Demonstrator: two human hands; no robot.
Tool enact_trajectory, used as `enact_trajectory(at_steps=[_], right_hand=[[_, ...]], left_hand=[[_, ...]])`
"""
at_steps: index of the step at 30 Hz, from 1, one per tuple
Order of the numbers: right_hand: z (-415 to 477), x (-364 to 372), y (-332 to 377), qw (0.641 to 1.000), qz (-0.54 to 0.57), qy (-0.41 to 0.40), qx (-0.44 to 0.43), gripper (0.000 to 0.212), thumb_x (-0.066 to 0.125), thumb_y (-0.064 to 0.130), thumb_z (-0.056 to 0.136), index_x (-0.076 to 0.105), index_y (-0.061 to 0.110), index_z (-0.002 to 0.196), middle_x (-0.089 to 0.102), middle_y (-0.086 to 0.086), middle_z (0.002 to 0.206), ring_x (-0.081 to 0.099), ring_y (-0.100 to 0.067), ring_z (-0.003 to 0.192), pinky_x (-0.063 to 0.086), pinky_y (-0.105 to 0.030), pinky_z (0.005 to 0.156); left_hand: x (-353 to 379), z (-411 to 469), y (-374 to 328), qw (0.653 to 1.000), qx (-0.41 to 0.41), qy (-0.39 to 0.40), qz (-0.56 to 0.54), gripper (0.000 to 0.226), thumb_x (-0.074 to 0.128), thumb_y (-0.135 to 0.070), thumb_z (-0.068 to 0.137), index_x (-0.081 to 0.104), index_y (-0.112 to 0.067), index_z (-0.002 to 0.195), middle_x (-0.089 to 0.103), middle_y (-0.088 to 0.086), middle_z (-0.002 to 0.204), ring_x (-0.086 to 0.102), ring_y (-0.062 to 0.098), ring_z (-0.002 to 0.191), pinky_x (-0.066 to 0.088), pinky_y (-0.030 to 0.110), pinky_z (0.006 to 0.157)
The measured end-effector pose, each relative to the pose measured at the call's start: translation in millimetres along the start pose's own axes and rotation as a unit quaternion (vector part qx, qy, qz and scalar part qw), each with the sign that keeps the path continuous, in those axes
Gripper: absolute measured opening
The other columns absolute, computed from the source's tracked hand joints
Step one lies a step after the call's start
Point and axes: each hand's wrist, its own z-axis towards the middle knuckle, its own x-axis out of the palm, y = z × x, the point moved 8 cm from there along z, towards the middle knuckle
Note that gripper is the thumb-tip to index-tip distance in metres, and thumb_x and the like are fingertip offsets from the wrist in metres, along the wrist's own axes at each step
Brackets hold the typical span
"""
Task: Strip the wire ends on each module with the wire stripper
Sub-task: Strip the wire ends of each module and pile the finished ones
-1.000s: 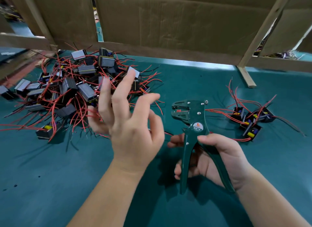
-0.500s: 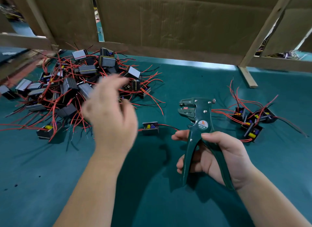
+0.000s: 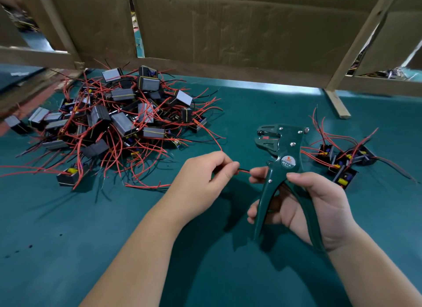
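My right hand (image 3: pixel 317 206) grips the handles of a dark green wire stripper (image 3: pixel 283 156), held upright with its jaws pointing left and nothing between them. My left hand (image 3: pixel 203 178) is closed, thumb and forefinger pinching a thin red and black wire (image 3: pixel 243 170) just left of the stripper. The fingertips of my right hand touch the other end of that short visible stretch. Whatever module the wire belongs to is hidden under my left hand. A big tangled pile of black modules with red wires (image 3: pixel 127 121) lies to the left.
A small cluster of modules with red wires (image 3: pixel 344 162) lies right of the stripper. Everything rests on a teal mat (image 3: pixel 68 226). Cardboard panels on a wooden frame (image 3: pixel 228 28) close off the back, with a wooden foot (image 3: pixel 338 105) on the mat.
My left hand has come back from above the pile to the middle and closed on a wire beside the stripper. The lone module seen on the mat is now covered by that hand.
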Motion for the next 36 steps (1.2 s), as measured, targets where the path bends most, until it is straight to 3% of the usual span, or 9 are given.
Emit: enact_trajectory(at_steps=[8,14,19,23,26,29,32,34,36], right_hand=[[-0.9,-5.1,9.1,0.999,-0.008,-0.023,-0.049,0.074,0.085,0.038,0.047,0.069,0.000,0.109,0.062,-0.019,0.099,0.063,-0.046,0.072,0.053,-0.058,0.069],[-0.9,-4.7,13.4,0.996,-0.023,-0.032,-0.075,0.074,0.085,0.037,0.048,0.068,0.000,0.110,0.062,-0.022,0.104,0.063,-0.047,0.071,0.052,-0.060,0.070],[-3.3,-0.7,14.6,0.995,-0.037,-0.024,-0.086,0.070,0.085,0.038,0.050,0.069,0.001,0.108,0.063,-0.025,0.104,0.062,-0.048,0.071,0.052,-0.059,0.067],[-3.1,2.0,10.8,0.994,-0.069,-0.029,-0.076,0.060,0.079,0.026,0.053,0.069,0.002,0.107,0.062,-0.025,0.098,0.062,-0.049,0.069,0.052,-0.052,0.061],[-2.8,6.2,8.6,0.995,-0.063,-0.017,-0.071,0.068,0.085,0.034,0.050,0.068,0.003,0.109,0.064,-0.025,0.100,0.063,-0.048,0.069,0.052,-0.051,0.062],[-3.0,5.7,10.4,0.996,-0.038,-0.006,-0.078,0.069,0.085,0.037,0.052,0.068,0.003,0.110,0.064,-0.024,0.108,0.063,-0.048,0.070,0.052,-0.055,0.065],[-3.3,3.0,12.7,0.996,-0.013,0.002,-0.087,0.069,0.083,0.035,0.054,0.067,0.002,0.113,0.062,-0.022,0.123,0.064,-0.046,0.071,0.053,-0.057,0.070],[-2.9,0.4,14.2,0.996,-0.007,-0.013,-0.090,0.067,0.082,0.035,0.055,0.068,0.004,0.112,0.060,-0.022,0.127,0.064,-0.044,0.071,0.053,-0.056,0.070],[-1.7,-7.3,13.1,0.995,0.000,-0.055,-0.078,0.056,0.074,0.032,0.059,0.070,0.004,0.108,0.062,-0.023,0.123,0.064,-0.043,0.069,0.054,-0.054,0.067]], left_hand=[[11.2,-2.5,5.5,0.991,-0.051,0.085,-0.093,0.016,0.056,-0.036,0.090,0.063,-0.024,0.081,0.069,-0.013,0.063,0.056,0.007,0.041,0.044,0.019,0.045],[15.7,-4.4,6.9,0.982,-0.081,0.108,-0.131,0.012,0.054,-0.025,0.096,0.059,-0.021,0.086,0.072,-0.008,0.069,0.062,0.014,0.041,0.044,0.018,0.048],[18.6,-4.1,7.2,0.963,-0.121,0.087,-0.227,0.012,0.063,-0.031,0.090,0.067,-0.022,0.083,0.074,-0.002,0.078,0.065,0.021,0.048,0.052,0.034,0.058],[21.4,-4.2,7.0,0.935,-0.143,0.081,-0.314,0.016,0.071,-0.032,0.071,0.073,-0.017,0.071,0.069,0.001,0.065,0.062,0.012,0.056,0.053,0.023,0.057],[21.0,-6.5,7.4,0.932,-0.145,0.104,-0.316,0.009,0.071,-0.029,0.072,0.076,-0.021,0.074,0.067,-0.001,0.064,0.060,0.010,0.058,0.055,0.022,0.061],[16.2,-6.6,8.4,0.943,-0.141,0.092,-0.288,0.014,0.066,-0.015,0.088,0.073,-0.022,0.078,0.068,-0.002,0.065,0.067,0.012,0.062,0.057,0.027,0.065],[12.0,-6.3,6.5,0.963,-0.131,0.061,-0.229,0.017,0.053,-0.024,0.097,0.062,-0.028,0.084,0.068,0.000,0.064,0.071,0.017,0.061,0.056,0.035,0.065],[5.0,-4.7,8.7,0.972,-0.126,0.010,-0.197,0.018,0.047,-0.031,0.098,0.058,-0.031,0.084,0.066,-0.001,0.059,0.065,0.016,0.052,0.053,0.038,0.062],[-3.4,-2.2,9.3,0.971,-0.111,-0.042,-0.208,0.020,0.045,-0.027,0.099,0.056,-0.029,0.083,0.059,-0.010,0.059,0.053,0.012,0.043,0.045,0.031,0.051]])
